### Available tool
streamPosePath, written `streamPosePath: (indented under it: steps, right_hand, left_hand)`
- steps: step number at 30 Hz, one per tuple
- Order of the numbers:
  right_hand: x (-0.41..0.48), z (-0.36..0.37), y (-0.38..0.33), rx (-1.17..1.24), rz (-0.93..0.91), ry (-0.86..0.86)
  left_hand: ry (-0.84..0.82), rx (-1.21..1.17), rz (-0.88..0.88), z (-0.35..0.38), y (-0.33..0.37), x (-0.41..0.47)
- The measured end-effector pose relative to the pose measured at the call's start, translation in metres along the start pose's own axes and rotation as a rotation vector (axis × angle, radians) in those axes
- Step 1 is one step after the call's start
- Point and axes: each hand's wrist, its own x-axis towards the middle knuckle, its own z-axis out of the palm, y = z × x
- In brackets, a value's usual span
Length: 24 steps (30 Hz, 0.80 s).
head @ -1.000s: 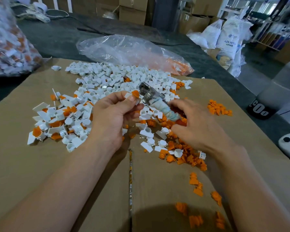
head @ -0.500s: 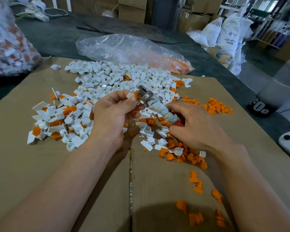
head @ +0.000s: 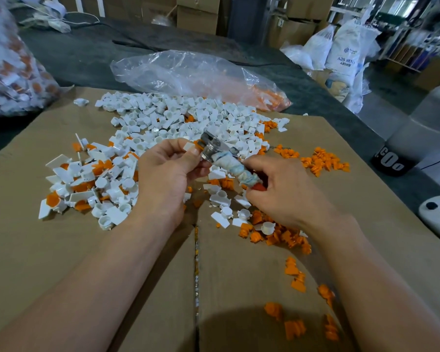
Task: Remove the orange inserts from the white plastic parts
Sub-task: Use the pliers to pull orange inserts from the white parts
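- The left grip [head: 168, 174] pinched a white plastic part [head: 189, 146] between thumb and forefinger, holding it up over the cardboard [head: 99, 250] much as it had a second earlier.
- The right grip [head: 285, 191] was curled round the cloth-wrapped handle of a metal-headed tool [head: 214, 148], with a red end of the handle showing by the palm.
- A second earlier the tool's metal head stood apart, to the right of the held part, and the orange insert sat in plain sight at the fingertips.
- Half a second earlier the head had closed on it.
- Now the head lay against the part, and only a sliver of the orange insert [head: 197, 142] showed behind the white piece.
- I could not tell whether the insert was still seated in the part.
- The pile of white parts [head: 175, 120] lay spread on the cardboard beyond both hands, some with orange still in them, and its layout was unchanged.
- The loose orange inserts [head: 277, 237] lay beside the right wrist, and a second orange heap [head: 325, 161] sat well apart to the right.
- A clear plastic bag [head: 188, 72] lay on the dark desk [head: 87, 54] behind the cardboard.
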Motion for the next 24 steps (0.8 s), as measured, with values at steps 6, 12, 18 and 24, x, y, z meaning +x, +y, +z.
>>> streamPosePath:
  steps: [6,12,18,24]
  right_hand:
    - [0.0008,0.0028,0.0007,-0.014,-0.004,0.012]
    - [0.0022,0.0042,0.0003,-0.036,-0.003,0.024]
    - [0.0024,0.0044,-0.0005,-0.025,0.002,0.035]
    - [0.0033,0.0064,-0.0008,-0.063,-0.022,0.033]
  left_hand:
    - [0.012,0.006,-0.017,0.0001,0.0010,-0.0005]
    - [0.027,0.021,-0.036,0.0007,0.0022,-0.0012]
    - [0.038,0.029,-0.049,0.0011,0.0034,-0.0020]
    - [0.054,0.030,-0.063,0.0016,0.0046,-0.0026]
